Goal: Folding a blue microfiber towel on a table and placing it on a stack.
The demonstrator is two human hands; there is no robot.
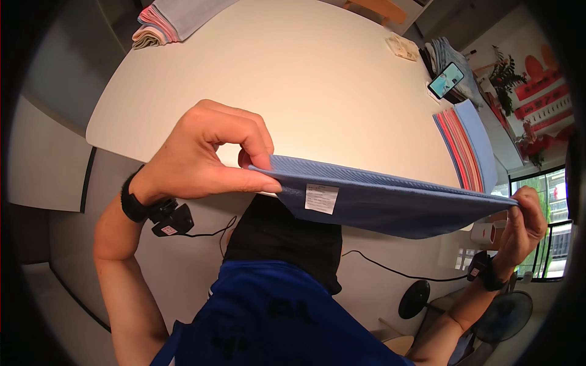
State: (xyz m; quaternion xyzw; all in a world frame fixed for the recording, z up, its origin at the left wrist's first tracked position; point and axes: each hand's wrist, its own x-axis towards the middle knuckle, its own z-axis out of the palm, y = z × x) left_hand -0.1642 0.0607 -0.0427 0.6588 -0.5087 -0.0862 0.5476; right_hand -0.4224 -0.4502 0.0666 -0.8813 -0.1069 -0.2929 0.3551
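Observation:
A blue folded cloth [389, 201] is stretched between my two hands above the near edge of the table. My left hand [219, 151] pinches its left corner between thumb and fingers. At the far right corner, my right hand [526, 224] grips the cloth with its fingertips. A white label [322, 198] bearing small print sits on the side facing me, near the left end. The upper edge shows a ribbed inner layer, and the lower edge sags in the middle. Both wrists wear black bands with small devices on them.
On the white table [293, 82], a stack of folded cloths [464, 146] stands at right and another pile [169, 23] at the far left. A phone [446, 80] leans by folded jeans [451, 55]; a patterned packet [403, 48] lies near the far right edge. Cables hang below.

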